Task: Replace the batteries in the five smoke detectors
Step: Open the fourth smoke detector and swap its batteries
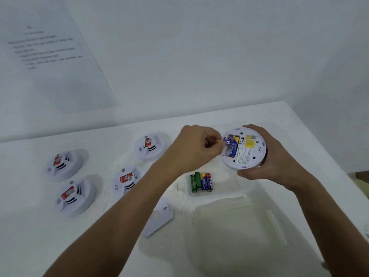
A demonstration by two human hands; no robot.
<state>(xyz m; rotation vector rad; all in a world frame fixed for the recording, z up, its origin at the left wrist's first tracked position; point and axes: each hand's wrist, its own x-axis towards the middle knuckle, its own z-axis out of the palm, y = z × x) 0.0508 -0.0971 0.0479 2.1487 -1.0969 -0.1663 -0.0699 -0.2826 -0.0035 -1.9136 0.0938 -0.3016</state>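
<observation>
A white table (279,116) is set against a white wall. Above the tray (229,188) of spare batteries (201,181), an opened smoke detector (244,147) is gripped by the right hand (263,156), fingers curled round its rim. A battery (232,145) in its compartment is pinched by the left hand (191,150), fingers bunched. The battery is best levered out by its free end, with the detector held steady.

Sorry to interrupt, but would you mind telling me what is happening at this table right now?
A person is changing smoke detector batteries. The right hand holds an opened detector back side up, while the left hand pinches a battery at its compartment. Four loose batteries lie in a clear tray below. Four more detectors sit face up on the table, and a removed cover lies nearby.
</observation>
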